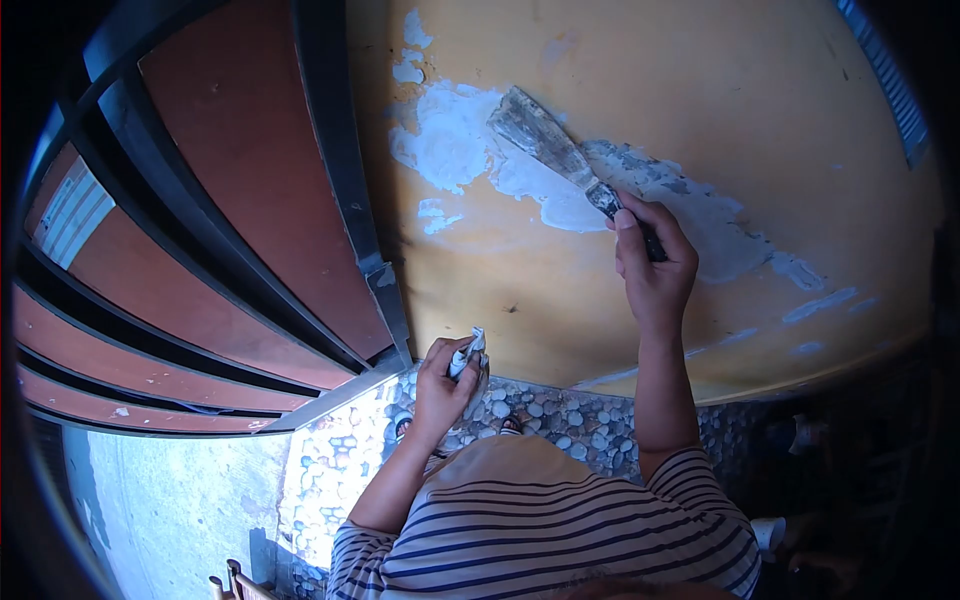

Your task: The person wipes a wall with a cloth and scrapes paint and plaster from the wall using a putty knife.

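Red-brown panels [220, 130] in one dark metal frame [335, 150] stand at far left as I watch from afar through the head camera, with two hands, one scraper [545, 145] and one slatted opening [888, 85] ranged to the right. Low at centre, the left hand [440, 395] is curled closed around one small whitish item [474, 345] whose exact kind I cannot tell. Right of it and higher, the right hand [655, 250] is clamped on the scraper's dark handle, the blade angled up and left over a pale patch [450, 135]; whether it touches, I cannot tell. Smaller pale marks dot the yellow wall [800, 110]. Below lie pebbled ground [560, 425] and a striped shirt [570, 530].
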A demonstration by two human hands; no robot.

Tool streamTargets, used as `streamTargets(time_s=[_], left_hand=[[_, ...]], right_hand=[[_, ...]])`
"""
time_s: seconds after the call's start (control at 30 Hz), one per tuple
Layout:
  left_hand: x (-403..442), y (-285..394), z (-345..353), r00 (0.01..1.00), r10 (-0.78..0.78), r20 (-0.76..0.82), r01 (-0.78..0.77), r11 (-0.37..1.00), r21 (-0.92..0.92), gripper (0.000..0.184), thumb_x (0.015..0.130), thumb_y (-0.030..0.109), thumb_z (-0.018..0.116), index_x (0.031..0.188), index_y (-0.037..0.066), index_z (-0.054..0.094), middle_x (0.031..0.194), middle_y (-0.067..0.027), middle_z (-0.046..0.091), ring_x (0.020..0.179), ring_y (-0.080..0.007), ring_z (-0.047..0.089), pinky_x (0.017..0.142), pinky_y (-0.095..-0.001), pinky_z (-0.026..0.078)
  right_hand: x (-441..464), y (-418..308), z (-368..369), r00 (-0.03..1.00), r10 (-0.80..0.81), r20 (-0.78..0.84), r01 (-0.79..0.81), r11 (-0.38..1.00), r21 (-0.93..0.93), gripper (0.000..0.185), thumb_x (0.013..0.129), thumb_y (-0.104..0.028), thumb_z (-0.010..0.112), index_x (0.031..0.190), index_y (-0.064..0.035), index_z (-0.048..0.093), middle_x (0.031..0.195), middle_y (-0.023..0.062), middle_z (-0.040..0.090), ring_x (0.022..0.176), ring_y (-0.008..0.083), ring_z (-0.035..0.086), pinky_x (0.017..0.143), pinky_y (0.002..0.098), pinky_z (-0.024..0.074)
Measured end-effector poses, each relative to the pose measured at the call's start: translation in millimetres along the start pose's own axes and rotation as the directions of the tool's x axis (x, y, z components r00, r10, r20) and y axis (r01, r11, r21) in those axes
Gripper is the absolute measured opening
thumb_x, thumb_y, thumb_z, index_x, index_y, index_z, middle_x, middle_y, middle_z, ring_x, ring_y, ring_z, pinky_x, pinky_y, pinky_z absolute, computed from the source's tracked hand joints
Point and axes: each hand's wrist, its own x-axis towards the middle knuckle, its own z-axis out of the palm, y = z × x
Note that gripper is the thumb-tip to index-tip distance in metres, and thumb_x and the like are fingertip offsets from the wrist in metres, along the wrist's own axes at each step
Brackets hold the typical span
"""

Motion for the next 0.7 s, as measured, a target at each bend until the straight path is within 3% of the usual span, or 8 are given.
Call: streamTargets(time_s=[0.17, 0.23, 0.3, 0.43, 0.5, 0.57, 0.7], left_hand=[[0.2, -0.8, 0.0, 0.999, -0.040, 0.004, 0.040, 0.999, -0.014, 0.025, 0.086, 0.006, 0.067, 0.110, 0.000, 0.067, 0.094, -0.0137, 0.064, 0.088, -0.0252, 0.064, 0.082, -0.0318, 0.049], [-0.7, -1.6, 0.5, 1.000, -0.017, 0.002, 0.017, 1.000, -0.013, 0.025, 0.086, 0.006, 0.067, 0.111, 0.000, 0.067, 0.094, -0.0134, 0.064, 0.088, -0.0250, 0.063, 0.081, -0.0318, 0.049], [-0.6, -2.8, -2.2, 1.000, 0.008, -0.018, -0.008, 1.000, -0.012, 0.025, 0.086, 0.006, 0.067, 0.111, 0.000, 0.067, 0.094, -0.0132, 0.064, 0.087, -0.0247, 0.063, 0.081, -0.0317, 0.049], [-1.3, 0.1, -5.5, 0.999, -0.014, -0.034, 0.014, 1.000, -0.006, 0.025, 0.086, 0.005, 0.068, 0.110, 0.000, 0.067, 0.093, -0.0141, 0.064, 0.086, -0.0257, 0.064, 0.080, -0.0315, 0.049], [2.1, 2.4, -6.3, 0.999, -0.047, -0.015, 0.047, 0.999, -0.012, 0.025, 0.086, 0.006, 0.068, 0.110, 0.000, 0.067, 0.092, -0.0132, 0.063, 0.086, -0.0241, 0.062, 0.080, -0.0311, 0.048], [4.5, 0.4, -5.9, 0.994, 0.059, -0.089, -0.059, 0.998, 0.006, 0.023, 0.089, 0.007, 0.067, 0.111, -0.001, 0.066, 0.093, -0.0116, 0.063, 0.088, -0.0203, 0.062, 0.079, -0.0299, 0.048], [11.4, -14.9, -4.5, 0.982, -0.012, -0.189, -0.014, 0.991, -0.132, 0.023, 0.091, 0.006, 0.065, 0.113, -0.001, 0.066, 0.090, -0.0084, 0.065, 0.081, -0.0184, 0.062, 0.077, -0.0276, 0.049]], right_hand=[[4.9, -9.4, 14.0, 0.999, 0.051, 0.002, -0.052, 0.997, 0.058, 0.018, 0.094, -0.007, 0.067, 0.111, -0.0020, 0.070, 0.088, 0.0001, 0.065, 0.069, 0.0035, 0.054, 0.061, 0.0189, 0.0436], [4.3, -7.5, 19.0, 0.999, -0.034, 0.036, 0.035, 0.999, -0.014, 0.018, 0.094, -0.008, 0.068, 0.111, -0.0020, 0.070, 0.088, 0.0001, 0.066, 0.070, 0.0032, 0.055, 0.060, 0.0183, 0.0438], [0.5, -3.7, 15.7, 0.999, -0.016, 0.034, 0.016, 1.000, 0.020, 0.018, 0.094, -0.008, 0.068, 0.111, -0.0019, 0.070, 0.088, 0.0000, 0.066, 0.069, 0.0032, 0.054, 0.059, 0.0187, 0.0432], [-5.3, -2.4, 18.5, 0.986, 0.158, 0.045, -0.161, 0.984, 0.078, 0.019, 0.094, -0.008, 0.067, 0.112, -0.0001, 0.069, 0.086, 0.0004, 0.064, 0.069, 0.0049, 0.052, 0.062, 0.0208, 0.0426], [-7.0, -2.1, 25.9, 0.993, 0.011, 0.120, -0.017, 0.999, 0.045, 0.019, 0.094, -0.007, 0.067, 0.112, 0.0000, 0.069, 0.085, 0.0013, 0.063, 0.069, 0.0051, 0.054, 0.062, 0.0214, 0.0429], [-18.4, -7.9, 23.5, 0.989, 0.014, 0.150, -0.022, 0.999, 0.049, 0.020, 0.093, -0.005, 0.067, 0.113, -0.0002, 0.068, 0.084, 0.0029, 0.063, 0.071, 0.0060, 0.054, 0.062, 0.0221, 0.0431], [-54.7, 17.0, 9.1, 0.960, -0.089, 0.265, 0.096, 0.995, -0.012, 0.022, 0.091, -0.003, 0.068, 0.113, -0.0009, 0.068, 0.089, 0.0064, 0.065, 0.074, 0.0089, 0.058, 0.065, 0.0228, 0.0462]])
